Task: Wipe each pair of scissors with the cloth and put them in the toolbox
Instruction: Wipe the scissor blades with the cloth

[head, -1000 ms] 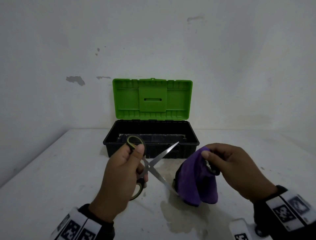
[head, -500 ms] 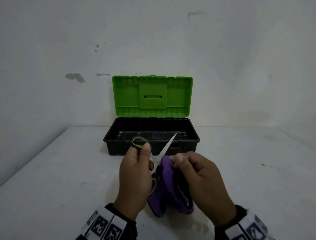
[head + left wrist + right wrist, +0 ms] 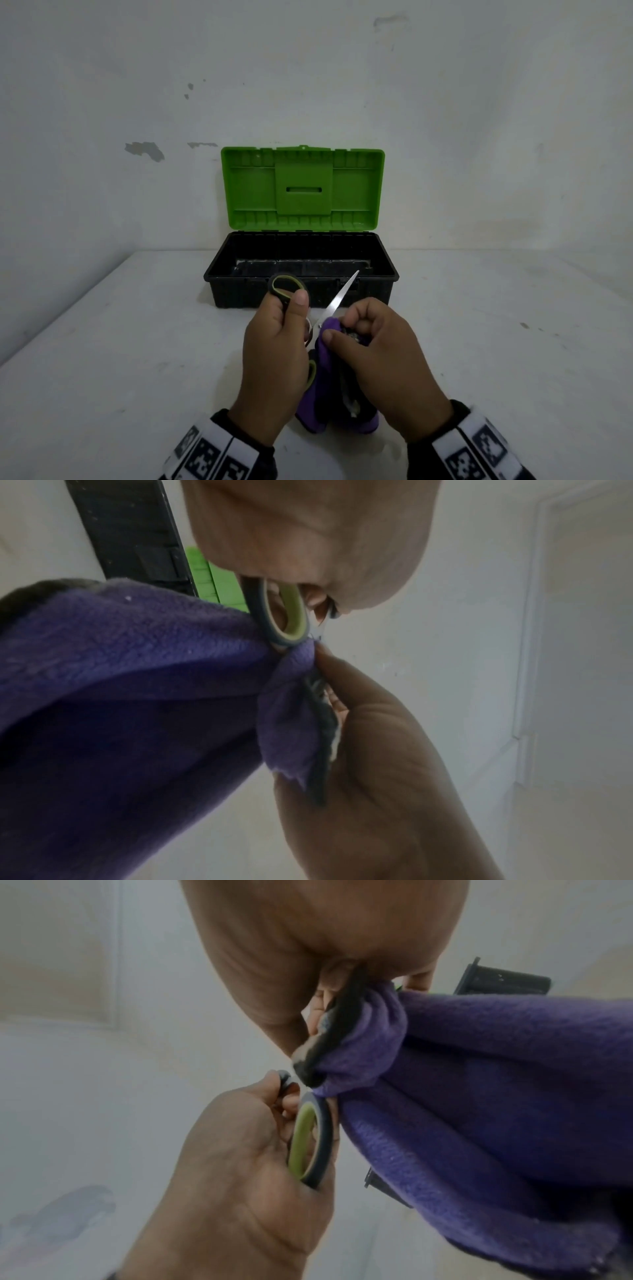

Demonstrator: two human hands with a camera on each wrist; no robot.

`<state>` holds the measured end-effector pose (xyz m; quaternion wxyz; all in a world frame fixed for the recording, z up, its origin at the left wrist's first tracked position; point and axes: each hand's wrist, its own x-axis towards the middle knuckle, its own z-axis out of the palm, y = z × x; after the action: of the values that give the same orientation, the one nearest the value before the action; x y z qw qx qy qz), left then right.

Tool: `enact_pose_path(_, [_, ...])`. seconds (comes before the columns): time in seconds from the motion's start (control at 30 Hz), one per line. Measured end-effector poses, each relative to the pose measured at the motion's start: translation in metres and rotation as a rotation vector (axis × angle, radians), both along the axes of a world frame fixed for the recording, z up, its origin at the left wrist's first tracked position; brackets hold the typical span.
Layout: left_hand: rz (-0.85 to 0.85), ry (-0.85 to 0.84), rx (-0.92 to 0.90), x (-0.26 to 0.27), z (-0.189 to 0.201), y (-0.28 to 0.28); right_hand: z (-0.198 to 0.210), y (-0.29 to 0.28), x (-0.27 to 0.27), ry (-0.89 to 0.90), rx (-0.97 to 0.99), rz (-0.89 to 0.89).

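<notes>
My left hand [image 3: 277,346] grips a pair of scissors [image 3: 337,297] by their grey and yellow-green handles [image 3: 283,287], blades spread. One blade points up toward the toolbox; the other is hidden inside the purple cloth [image 3: 323,356]. My right hand [image 3: 373,353] pinches that cloth around the lower blade, close to the pivot. The left wrist view has the handle loop [image 3: 291,615] and the cloth [image 3: 120,683] bunched against it. The right wrist view has the cloth [image 3: 479,1083] beside the handle [image 3: 310,1139]. The toolbox [image 3: 301,274] stands open behind the hands, black tub, green lid [image 3: 303,192] upright.
A white table [image 3: 120,342] runs to a white wall behind the toolbox. Its left edge slants at the far left. A damp stain shows on the table in the right wrist view. No other scissors are in view.
The hands came together: the right hand brought the cloth from the right onto the lower blade. Over the last half second the cloth grip sits closer to the pivot.
</notes>
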<state>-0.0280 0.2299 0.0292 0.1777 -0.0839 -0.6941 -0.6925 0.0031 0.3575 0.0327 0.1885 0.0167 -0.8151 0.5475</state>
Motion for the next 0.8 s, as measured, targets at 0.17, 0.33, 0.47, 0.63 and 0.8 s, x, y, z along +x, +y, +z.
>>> enact_pose_path(0.17, [-0.04,0.013,0.071,0.002,0.002,-0.005,0.002,0.003,0.004,0.023,-0.016,0.013])
enact_pose_path(0.33, [-0.023,-0.04,0.163,-0.001,0.009,-0.006,0.004,0.015,0.007,0.026,0.089,-0.041])
enact_pose_path(0.47, [-0.035,-0.11,0.232,-0.005,0.016,-0.01,0.004,0.029,0.01,-0.032,0.095,-0.072])
enact_pose_path(0.63, [0.007,-0.137,0.296,-0.009,0.019,-0.017,0.006,0.046,0.013,-0.069,0.158,-0.105])
enact_pose_path(0.8, [0.087,-0.129,0.41,-0.026,0.029,-0.037,0.007,0.079,0.003,-0.167,0.227,-0.069])
